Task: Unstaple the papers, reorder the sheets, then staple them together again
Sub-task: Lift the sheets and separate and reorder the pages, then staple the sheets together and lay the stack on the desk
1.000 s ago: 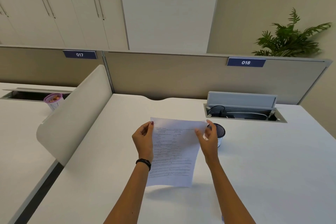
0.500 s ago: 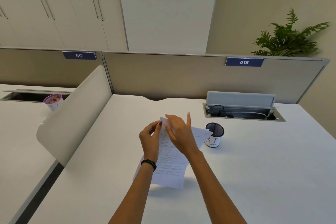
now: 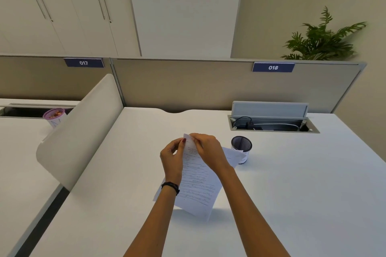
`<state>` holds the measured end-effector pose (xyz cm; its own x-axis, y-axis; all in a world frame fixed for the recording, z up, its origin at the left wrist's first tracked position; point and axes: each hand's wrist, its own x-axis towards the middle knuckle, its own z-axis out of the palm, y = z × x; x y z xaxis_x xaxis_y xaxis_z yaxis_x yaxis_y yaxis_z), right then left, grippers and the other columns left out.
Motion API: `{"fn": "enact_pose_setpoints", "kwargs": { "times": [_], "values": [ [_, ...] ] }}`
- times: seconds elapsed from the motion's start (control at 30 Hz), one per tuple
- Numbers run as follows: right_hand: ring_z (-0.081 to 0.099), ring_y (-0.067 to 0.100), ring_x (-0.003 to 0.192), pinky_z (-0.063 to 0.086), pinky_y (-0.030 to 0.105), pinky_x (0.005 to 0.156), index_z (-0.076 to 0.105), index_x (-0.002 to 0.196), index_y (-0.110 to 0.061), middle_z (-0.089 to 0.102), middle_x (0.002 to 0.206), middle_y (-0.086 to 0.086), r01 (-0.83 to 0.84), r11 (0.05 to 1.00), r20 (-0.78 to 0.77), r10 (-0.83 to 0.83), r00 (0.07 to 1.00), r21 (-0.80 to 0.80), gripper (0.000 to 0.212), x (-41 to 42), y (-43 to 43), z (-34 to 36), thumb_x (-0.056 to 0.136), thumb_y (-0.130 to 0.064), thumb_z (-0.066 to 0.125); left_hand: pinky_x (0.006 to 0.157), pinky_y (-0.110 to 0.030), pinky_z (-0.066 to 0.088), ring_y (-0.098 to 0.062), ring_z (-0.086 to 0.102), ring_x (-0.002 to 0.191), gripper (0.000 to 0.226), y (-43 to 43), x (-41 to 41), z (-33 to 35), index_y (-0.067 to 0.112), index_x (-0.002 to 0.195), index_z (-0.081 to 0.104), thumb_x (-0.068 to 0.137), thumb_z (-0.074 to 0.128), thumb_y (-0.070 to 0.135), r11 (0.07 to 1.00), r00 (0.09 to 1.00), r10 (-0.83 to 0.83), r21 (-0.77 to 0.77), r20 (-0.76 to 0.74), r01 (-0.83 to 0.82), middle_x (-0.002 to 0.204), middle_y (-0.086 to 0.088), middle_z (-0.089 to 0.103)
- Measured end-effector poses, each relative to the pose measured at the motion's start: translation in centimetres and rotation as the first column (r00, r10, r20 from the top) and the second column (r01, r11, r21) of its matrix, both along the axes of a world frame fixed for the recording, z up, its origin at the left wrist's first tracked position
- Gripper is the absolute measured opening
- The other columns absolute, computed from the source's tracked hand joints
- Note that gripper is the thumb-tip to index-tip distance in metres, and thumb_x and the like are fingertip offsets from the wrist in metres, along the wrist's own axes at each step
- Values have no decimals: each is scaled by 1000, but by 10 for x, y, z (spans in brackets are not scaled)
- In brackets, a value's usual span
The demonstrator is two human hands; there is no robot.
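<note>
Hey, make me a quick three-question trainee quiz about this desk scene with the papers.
1. True or false: the papers lie flat on the desk.
2. Which part of the papers do the left hand and right hand pinch? A) bottom edge B) top corner C) middle
3. Fill in: the mesh pen cup stands to the ____ of the papers.

Key:
1. False, they are held up.
2. B
3. right

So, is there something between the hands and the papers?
Nothing visible: both the left hand and the right hand already pinch the papers at the top corner. The mesh cup stands apart, to the right.
</note>
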<state>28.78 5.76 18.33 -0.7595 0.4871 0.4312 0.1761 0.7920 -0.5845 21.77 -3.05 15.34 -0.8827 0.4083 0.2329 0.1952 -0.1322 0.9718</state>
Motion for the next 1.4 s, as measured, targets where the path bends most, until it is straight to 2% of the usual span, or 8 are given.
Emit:
{"fn": "enact_pose_setpoints", "kwargs": {
  "times": [0.23, 0.33, 0.43, 0.6, 0.73, 0.9, 1.1, 1.4],
  "values": [
    [64, 28, 95, 47, 34, 89, 63, 108, -7, 68, 110, 15, 11, 1000, 45, -11, 999, 8, 31, 12, 4, -7, 93, -25, 43, 69, -12, 47, -9, 63, 81, 9, -1, 4, -5, 19, 89, 68, 89, 58, 19, 999, 999, -24, -28, -24, 23, 84, 7, 68],
    [56, 24, 109, 38, 38, 99, 64, 105, -9, 63, 117, 13, 181, 983, -108, -181, 977, -10, 28, 27, 15, -19, 93, -21, 42, 69, -7, 49, -10, 62, 83, 11, -4, 6, -4, 13, 93, 68, 90, 58, 16, 999, 998, -39, -39, -47, 37, 87, 2, 67],
    [57, 27, 104, 43, 36, 92, 66, 97, -4, 63, 108, 17, 337, 923, -218, -372, 902, -185, 24, 57, 32, -36, 92, -12, 43, 71, -8, 49, -14, 62, 83, 14, -9, 4, -3, 7, 94, 68, 89, 59, 16, 998, 997, -47, -37, -68, 44, 89, -4, 68],
    [59, 30, 95, 44, 31, 80, 63, 99, -2, 64, 103, 19, 489, 776, 100, -493, 864, -399, 21, 118, 47, -105, 92, -9, 45, 70, -8, 50, -11, 61, 81, 13, -22, 6, -2, 8, 93, 68, 90, 58, 16, 997, 992, -69, -52, -108, 63, 87, -3, 67],
    [58, 40, 96, 45, 38, 80, 58, 94, 4, 63, 97, 25, 656, 662, 379, -539, 752, -361, 17, 154, 38, -165, 89, -10, 50, 69, -6, 48, -8, 60, 80, 16, -29, 8, -5, 5, 96, 68, 90, 57, 16, 996, 987, -60, -77, -147, 49, 90, -4, 67],
    [50, 35, 112, 44, 41, 88, 40, 115, 0, 51, 115, 20, 791, 585, 757, -431, 491, -179, 60, 174, 3, -194, 79, -42, 65, 66, -4, 47, -11, 60, 80, 16, -36, 11, -10, 5, 97, 68, 90, 58, 16, 996, 991, -58, -79, -118, 49, 89, -4, 67],
    [50, 30, 111, 47, 38, 86, 39, 112, -4, 49, 116, 14, 826, 561, 785, -487, 383, -55, 58, 180, -24, -204, 76, -37, 69, 66, -6, 49, -11, 61, 79, 16, -43, 14, -13, 6, 96, 68, 89, 58, 16, 996, 995, -59, -72, -82, 53, 89, -4, 68],
    [57, 40, 100, 47, 39, 82, 48, 108, 8, 52, 112, 26, 848, 485, 694, -535, 482, -215, 32, 184, -25, -195, 86, -15, 53, 64, -7, 49, -11, 60, 79, 15, -51, 16, -11, 7, 95, 68, 89, 59, 17, 996, 996, -58, -66, -70, 53, 87, -2, 67]
  ]
}}
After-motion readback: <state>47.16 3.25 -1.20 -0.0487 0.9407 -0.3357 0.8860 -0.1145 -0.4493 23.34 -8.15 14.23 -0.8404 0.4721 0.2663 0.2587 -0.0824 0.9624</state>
